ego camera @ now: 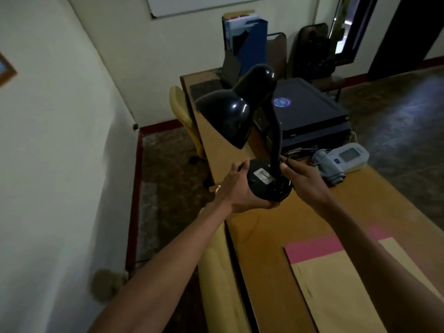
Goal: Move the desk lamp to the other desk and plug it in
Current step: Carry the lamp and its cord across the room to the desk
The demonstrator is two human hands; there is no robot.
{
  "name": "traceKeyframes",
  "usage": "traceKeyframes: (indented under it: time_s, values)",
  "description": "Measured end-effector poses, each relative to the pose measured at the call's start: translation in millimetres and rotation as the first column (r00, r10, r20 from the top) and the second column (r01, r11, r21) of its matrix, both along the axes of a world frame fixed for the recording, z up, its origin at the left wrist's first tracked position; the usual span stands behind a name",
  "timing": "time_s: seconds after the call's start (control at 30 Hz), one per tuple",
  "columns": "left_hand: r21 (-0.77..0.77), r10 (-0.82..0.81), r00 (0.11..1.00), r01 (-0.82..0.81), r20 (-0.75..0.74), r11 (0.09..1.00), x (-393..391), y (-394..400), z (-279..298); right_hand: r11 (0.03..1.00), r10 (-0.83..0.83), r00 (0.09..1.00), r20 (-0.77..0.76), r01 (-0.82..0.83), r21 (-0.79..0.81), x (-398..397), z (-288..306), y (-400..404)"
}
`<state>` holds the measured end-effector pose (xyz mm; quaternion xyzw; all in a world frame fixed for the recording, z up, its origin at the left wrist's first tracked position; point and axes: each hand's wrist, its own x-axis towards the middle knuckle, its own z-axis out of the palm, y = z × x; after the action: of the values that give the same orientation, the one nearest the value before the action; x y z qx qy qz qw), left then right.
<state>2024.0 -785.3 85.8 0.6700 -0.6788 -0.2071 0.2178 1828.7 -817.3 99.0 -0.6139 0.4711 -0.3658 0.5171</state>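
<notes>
Holding a black desk lamp (249, 131) up over the near edge of a long wooden desk (300, 212). Cupping the round base (269, 182) from the side and underneath with the left hand (236, 188), fingers wrapped along the rim, thumb resting on top near a white label (263, 176). Bringing the right hand (304, 180) in from the other side, fingertips pressed together right beside the lamp's neck (276, 140), possibly pinching a thin dark cord (292, 158), though dim light is making that hard to tell. Tilting the shade (225, 118) down and toward the left wall. Seeing, farther along the desk, a dark printer (310, 114), a blood pressure monitor (346, 159) with its grey cuff (329, 168) just beside it, and blue folders (247, 42) standing near the far wall. Lying closer in on the desk, a pink sheet (314, 248) partly under a brown envelope (336, 292).
</notes>
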Motion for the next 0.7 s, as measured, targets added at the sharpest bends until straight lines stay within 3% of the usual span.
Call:
traceKeyframes:
  time_s: [0.43, 0.7]
  values:
    - [0.256, -0.09, 0.996, 0.084, 0.012, 0.963, -16.3, -19.4, -141.3, 0.981, -0.031, 0.996, 0.089, 0.014, 0.193, -25.1, -154.0, -1.6]
    - [0.359, -0.049, 0.999, 0.049, -0.007, 0.932, 1.3, 1.9, -178.1, 0.949, -0.006, 0.998, 0.065, -0.015, 0.315, -9.7, -191.6, 9.5]
